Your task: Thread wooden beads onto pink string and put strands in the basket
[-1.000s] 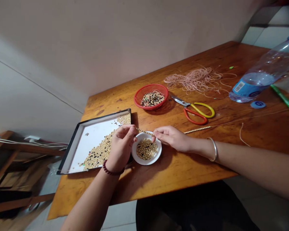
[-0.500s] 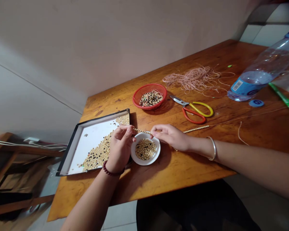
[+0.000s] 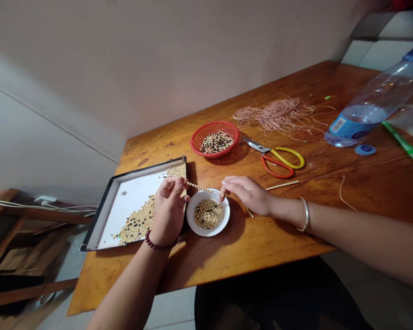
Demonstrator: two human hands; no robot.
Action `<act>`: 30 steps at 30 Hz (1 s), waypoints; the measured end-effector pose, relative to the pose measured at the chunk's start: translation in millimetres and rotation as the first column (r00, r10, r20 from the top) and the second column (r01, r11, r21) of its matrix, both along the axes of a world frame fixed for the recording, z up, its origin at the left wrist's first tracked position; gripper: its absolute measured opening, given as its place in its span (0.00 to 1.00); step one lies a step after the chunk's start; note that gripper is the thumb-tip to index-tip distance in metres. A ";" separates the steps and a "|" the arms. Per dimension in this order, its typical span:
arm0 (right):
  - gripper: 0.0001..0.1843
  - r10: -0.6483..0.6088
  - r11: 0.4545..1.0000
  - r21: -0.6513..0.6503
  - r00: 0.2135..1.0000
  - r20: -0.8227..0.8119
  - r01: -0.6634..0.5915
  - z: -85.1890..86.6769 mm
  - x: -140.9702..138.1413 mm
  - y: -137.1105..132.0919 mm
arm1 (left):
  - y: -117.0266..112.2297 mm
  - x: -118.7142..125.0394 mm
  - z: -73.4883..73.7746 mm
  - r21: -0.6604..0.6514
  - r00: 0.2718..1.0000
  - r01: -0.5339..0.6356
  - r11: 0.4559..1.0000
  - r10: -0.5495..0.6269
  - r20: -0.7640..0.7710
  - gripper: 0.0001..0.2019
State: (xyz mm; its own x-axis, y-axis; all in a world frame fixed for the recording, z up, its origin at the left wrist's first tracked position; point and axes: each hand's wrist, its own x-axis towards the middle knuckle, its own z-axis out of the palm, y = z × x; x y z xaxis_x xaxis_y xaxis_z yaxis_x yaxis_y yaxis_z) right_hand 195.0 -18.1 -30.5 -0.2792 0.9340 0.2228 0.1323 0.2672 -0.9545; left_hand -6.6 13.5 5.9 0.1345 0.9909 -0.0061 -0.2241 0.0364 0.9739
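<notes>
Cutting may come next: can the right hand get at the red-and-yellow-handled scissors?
Probably yes: only bare wooden table separates the right hand from the red-and-yellow-handled scissors, though it holds a beaded string.

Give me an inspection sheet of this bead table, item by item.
Surface: wooden table, orange-brown.
Job's things: bead strand held over white dish of pale beads; tray of beads at left.
Clutter: red basket of mixed beads, scissors, cord tangle, water bottle, blue cap.
Grippers: left hand and right hand each pinch the strand.
Cables: white cables on a shelf at left.
Surroundings: plain wall behind.
</notes>
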 end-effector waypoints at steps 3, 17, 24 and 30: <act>0.26 -0.103 0.985 0.145 0.992 0.068 0.092 1.3 1.0 -0.2 | -1.2 0.8 -0.4 0.021 1.000 0.000 1.000 0.001 -0.021 0.10; 0.25 0.159 0.965 -0.182 0.973 -0.165 -0.189 4.2 -5.1 -3.3 | -8.8 0.0 -10.4 0.194 0.982 0.039 0.980 -0.002 -0.191 0.09; 0.24 0.087 0.984 -0.146 0.990 -0.112 -0.103 0.9 -5.6 -2.5 | -9.2 1.6 -13.4 0.223 0.978 0.011 0.975 0.035 -0.204 0.08; 0.15 0.020 0.989 -0.141 0.982 -0.186 -0.047 -0.7 -7.5 -4.6 | -9.7 3.9 -14.7 0.242 0.978 -0.003 0.970 0.053 -0.200 0.07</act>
